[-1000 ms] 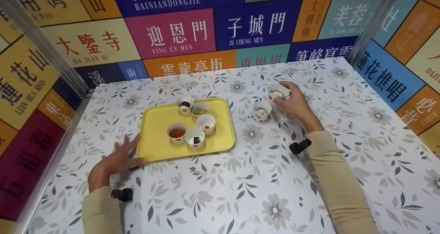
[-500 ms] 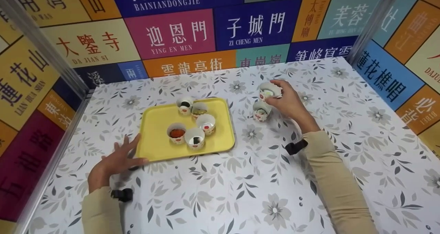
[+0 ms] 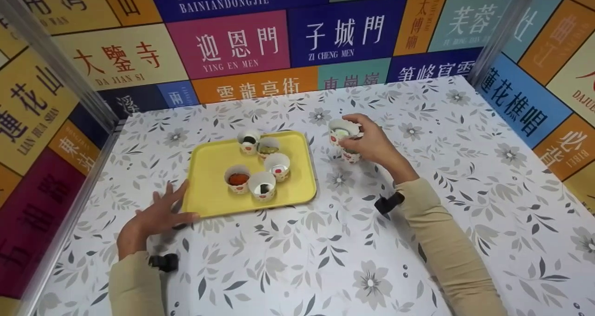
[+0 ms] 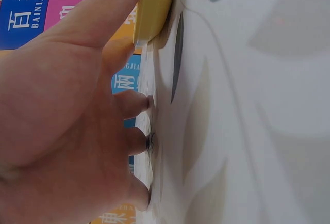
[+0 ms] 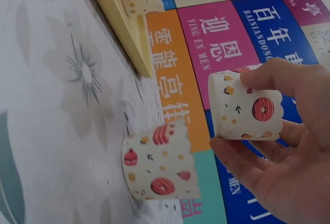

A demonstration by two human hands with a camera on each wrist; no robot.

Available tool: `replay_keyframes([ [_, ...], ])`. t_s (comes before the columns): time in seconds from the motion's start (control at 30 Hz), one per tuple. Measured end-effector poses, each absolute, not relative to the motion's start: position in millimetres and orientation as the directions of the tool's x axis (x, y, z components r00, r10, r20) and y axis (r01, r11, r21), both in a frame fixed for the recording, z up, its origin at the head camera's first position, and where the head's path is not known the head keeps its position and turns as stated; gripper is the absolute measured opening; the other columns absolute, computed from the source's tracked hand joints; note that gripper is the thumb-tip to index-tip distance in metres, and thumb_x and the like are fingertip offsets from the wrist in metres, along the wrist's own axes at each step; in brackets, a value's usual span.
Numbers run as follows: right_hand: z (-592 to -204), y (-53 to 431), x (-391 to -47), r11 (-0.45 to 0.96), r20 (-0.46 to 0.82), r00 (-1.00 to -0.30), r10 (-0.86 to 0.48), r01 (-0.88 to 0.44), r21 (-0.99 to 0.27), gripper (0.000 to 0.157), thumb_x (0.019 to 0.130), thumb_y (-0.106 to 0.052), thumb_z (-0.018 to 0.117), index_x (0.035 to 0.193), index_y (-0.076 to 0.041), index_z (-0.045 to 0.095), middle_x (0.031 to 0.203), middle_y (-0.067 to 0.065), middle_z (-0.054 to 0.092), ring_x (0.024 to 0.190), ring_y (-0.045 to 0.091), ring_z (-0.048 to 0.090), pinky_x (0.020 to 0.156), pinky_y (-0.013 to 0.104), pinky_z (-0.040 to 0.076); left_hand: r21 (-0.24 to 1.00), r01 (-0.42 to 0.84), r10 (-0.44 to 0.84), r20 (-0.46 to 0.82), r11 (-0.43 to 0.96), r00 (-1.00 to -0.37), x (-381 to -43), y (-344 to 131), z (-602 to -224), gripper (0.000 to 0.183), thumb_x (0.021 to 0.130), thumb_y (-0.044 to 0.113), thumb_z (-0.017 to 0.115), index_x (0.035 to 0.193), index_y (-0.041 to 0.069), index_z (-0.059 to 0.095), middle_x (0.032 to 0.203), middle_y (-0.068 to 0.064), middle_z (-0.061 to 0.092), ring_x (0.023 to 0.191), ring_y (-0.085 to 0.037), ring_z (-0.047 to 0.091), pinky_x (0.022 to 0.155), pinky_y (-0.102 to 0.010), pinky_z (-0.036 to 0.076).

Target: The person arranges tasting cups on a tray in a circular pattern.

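Observation:
My right hand (image 3: 372, 141) pinches a small paper cup (image 3: 338, 131), with something pale green inside, between thumb and fingers. In the right wrist view this cup (image 5: 245, 105), printed with doughnuts and flowers, is clear of the table. A second, similar cup (image 5: 160, 164) stands on the table just below it, partly covered by my hand in the head view. My left hand (image 3: 155, 218) lies at the left end of a yellow tray (image 3: 209, 167), fingers spread, thumb and forefinger at its edge. In the left wrist view the other fingertips (image 4: 139, 141) rest on the tabletop.
Several printed paper cups stand on the tray, including one with orange-red contents (image 3: 238, 189), one with a dark green piece (image 3: 262, 195) and one with a red dot (image 3: 281, 175). Lettered panels (image 3: 228, 42) wall the floral tabletop (image 3: 288, 260) at the back and sides.
My right hand has carried its cup leftward, from behind and right of the standing cup to above and slightly left of it. The left hand and tray have stayed put.

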State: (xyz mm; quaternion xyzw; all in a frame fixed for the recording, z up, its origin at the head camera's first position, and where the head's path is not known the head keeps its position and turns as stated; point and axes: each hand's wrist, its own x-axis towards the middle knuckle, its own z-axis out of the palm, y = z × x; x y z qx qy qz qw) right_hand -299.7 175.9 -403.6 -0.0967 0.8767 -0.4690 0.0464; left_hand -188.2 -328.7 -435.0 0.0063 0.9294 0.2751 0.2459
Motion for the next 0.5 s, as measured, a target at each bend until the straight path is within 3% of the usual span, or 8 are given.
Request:
replay_keyframes([
  [0.23,-411,159,-298,0.575,-0.003,-0.969,-0.246,-0.143,-0.805,0.066,0.091,-0.022,0.071,0.151,-0.018,0.042,0.151,0.009,0.047,0.107,0.026,0.064,0.082,0.033,0.053,0.519,-0.141,0.135,-0.457,0.843,-0.879,-190,-329,-436,0.108,0.084,0.068,0.066,0.161,0.035,-0.003,0.165,-0.019,-0.022,0.145,-0.051,-0.029,0.100,-0.084,-0.019],
  [0.4,-413,148,-297,0.596,-0.027,-0.969,-0.247,-0.129,-0.793,0.068,0.090,-0.024,0.073,0.151,-0.020,0.042,0.149,0.008,0.048,0.109,0.025,0.064,0.080,0.033,0.055,0.516,-0.145,0.131,-0.461,0.844,-0.878,-190,-330,-436,0.109,0.082,0.070,0.066,0.160,0.035,-0.002,0.165,-0.017,-0.022,0.145,-0.051,-0.030,0.101,-0.084,-0.019],
  [0.5,-411,140,-298,0.605,-0.005,-0.965,-0.262,-0.160,-0.780,0.068,0.090,-0.023,0.074,0.150,-0.018,0.043,0.152,0.007,0.044,0.112,0.027,0.061,0.087,0.038,0.055,0.515,-0.140,0.132,-0.456,0.846,-0.880,-190,-331,-436,0.109,0.082,0.070,0.065,0.161,0.035,-0.002,0.165,-0.018,-0.021,0.145,-0.052,-0.029,0.100,-0.084,-0.019],
])
